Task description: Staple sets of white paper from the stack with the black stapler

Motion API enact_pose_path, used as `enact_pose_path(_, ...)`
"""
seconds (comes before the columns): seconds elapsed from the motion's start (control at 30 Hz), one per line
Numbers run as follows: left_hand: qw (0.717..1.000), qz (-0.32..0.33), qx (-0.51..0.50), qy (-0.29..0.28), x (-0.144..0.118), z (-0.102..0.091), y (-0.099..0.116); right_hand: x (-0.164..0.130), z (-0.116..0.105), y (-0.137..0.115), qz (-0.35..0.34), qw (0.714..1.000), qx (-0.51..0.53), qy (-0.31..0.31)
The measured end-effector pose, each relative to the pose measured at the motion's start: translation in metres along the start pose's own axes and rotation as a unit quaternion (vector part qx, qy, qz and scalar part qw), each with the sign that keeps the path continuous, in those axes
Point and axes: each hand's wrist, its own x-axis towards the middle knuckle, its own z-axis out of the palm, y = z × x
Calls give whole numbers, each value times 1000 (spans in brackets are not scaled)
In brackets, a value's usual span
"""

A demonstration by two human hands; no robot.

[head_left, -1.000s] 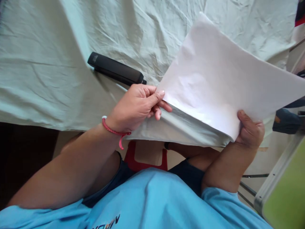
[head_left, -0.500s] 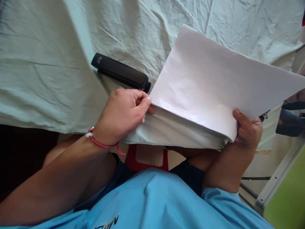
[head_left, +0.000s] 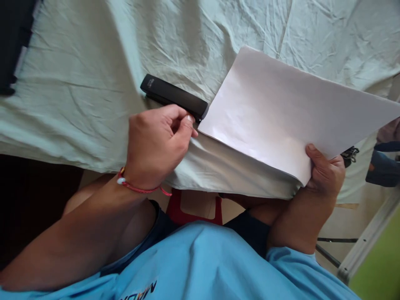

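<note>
Here, the right hand (head_left: 326, 175) pinches the near corner of a stack of white paper sheets (head_left: 290, 121), thumb on top and fingers closed underneath, holding it just clear of the cloth. The left hand (head_left: 156, 143) hangs loosely curled beside the stack's left corner, thumb and forefinger nearly together; whether they touch the paper's edge cannot be told, and they grip nothing that shows. A black stapler (head_left: 174, 98) lies on the cloth at about 12 o'clock from that hand, its mouth end close against the same paper corner.

Judged from this, the work in hand is bringing the stack's corner to the stapler. Done well, the right hand keeps the sheets squared and flat so none slips, while the left guides the corner fully into the mouth before any pressing.

The pale green tablecloth (head_left: 78, 83), heavily creased, covers the table and drapes over its near edge. A red thread bracelet (head_left: 137, 188) circles the left wrist. At 10 o'clock a dark object (head_left: 12, 37) sits partly out of frame.
</note>
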Motion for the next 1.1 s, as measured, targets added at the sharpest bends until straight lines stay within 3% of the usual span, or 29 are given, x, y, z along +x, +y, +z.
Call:
enact_pose_path(0.07, 992, 65, -1, 108, -3, 5, -4, -1, 1, -1, 0, 1000, 8, 4)
enact_pose_path(0.17, 947, 190, 14, 257, 0, 12, -14, -2, 3, -1, -3, 1000, 14, 4)
enact_pose_path(0.23, 935, 259, 35, 238, 7, 14, -21, -3, 4, -1, -8, 1000, 13, 2)
enact_pose_path(0.4, 956, 263, -1, 129, 16, 14, -31, -3, 4, 1, -4, 1000, 17, -5)
enact_pose_path(0.7, 951, 282, 18, 122, 15, 7, -26, -4, 9, 1, 3, 999, 35, -2)
enact_pose_path(0.93, 937, 318, 97, 111, 13, 10, -27, -2, 12, 2, 9, 999, 41, 8)
enact_pose_path(1.1, 958, 243, 137, 71, 12, 20, -20, 2, 17, 4, 12, 999, 46, 4)
